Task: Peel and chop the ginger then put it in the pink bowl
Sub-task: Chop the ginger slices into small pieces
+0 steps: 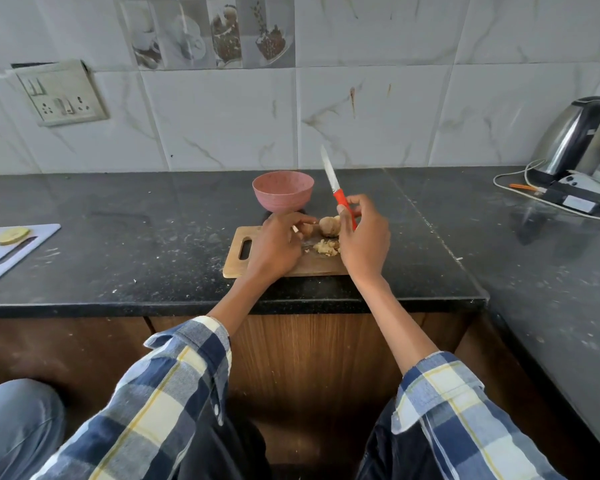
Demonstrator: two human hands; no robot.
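Observation:
A wooden cutting board [238, 268] lies on the black counter before me. On it sit a lump of ginger [329, 226] and a small heap of chopped ginger [326, 247]. My left hand [279, 244] rests over the board with its fingertips reaching toward the lump; whether it pinches a piece I cannot tell. My right hand [364, 240] grips the red handle of a knife [336, 188], whose blade points up and away toward the wall. The pink bowl [283, 190] stands just behind the board; its inside is hidden.
A white cutting board [0, 261] with pale slices lies at the far left. A steel kettle [579, 136] with cable and a small device sit at the back right. The counter turns a corner on the right. A wall socket [61, 95] is at the upper left.

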